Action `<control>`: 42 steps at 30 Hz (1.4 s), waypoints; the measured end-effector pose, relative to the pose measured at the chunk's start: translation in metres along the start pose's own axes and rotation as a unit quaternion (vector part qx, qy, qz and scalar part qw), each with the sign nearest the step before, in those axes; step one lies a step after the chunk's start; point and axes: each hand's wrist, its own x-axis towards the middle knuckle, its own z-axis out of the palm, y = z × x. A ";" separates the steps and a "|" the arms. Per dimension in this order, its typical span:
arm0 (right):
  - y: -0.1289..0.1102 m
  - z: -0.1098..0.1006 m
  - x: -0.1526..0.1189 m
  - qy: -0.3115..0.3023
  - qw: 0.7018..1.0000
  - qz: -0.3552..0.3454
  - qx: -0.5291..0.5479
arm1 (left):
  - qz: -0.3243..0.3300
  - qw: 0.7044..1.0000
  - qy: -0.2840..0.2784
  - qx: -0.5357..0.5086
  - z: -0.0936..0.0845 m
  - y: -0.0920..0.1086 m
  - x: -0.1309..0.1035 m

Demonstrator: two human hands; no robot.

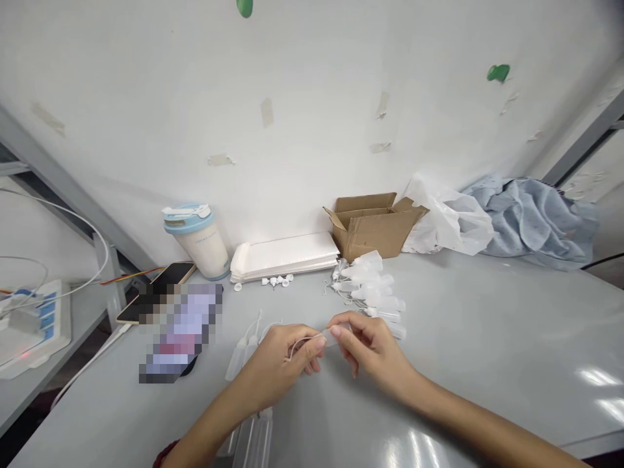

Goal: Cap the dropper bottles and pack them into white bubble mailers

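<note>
Near the middle of the grey table, my right hand (363,341) pinches a small translucent plastic bottle (335,336). My left hand (287,361) is closed on a thin white tube (301,340) at the bottle's left end, and the two hands almost touch. Behind my right hand lies a pile of translucent bottles (375,289) with thin tubes. More bottles (238,357) with tubes lie to the left of my left hand, and others (256,439) are partly hidden under my left forearm. Several small white caps (277,281) sit farther back.
White flat packets (287,255) and an open cardboard box (375,227) stand by the wall. A cup (199,240) and two phones (182,335) (160,289) are left. A plastic bag (448,218), blue cloth (531,221) and power strip (43,318) flank the area.
</note>
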 end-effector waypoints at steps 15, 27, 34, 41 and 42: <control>-0.001 -0.009 0.010 -0.035 0.984 0.101 0.143 | 0.118 0.978 0.088 0.146 0.001 -0.002 0.004; 0.022 -0.080 0.052 0.248 0.921 -0.197 -0.225 | -0.080 0.856 0.373 0.350 -0.104 -0.074 0.017; 0.038 -0.089 0.070 0.237 0.906 -0.206 -0.284 | -0.035 0.862 0.319 0.391 -0.100 -0.096 0.028; 0.017 -0.084 0.049 0.261 0.881 -0.229 -0.321 | -0.018 0.864 0.294 0.408 -0.096 -0.101 0.029; 0.014 -0.081 0.045 0.265 0.874 -0.245 -0.326 | -0.018 0.865 0.292 0.408 -0.095 -0.101 0.029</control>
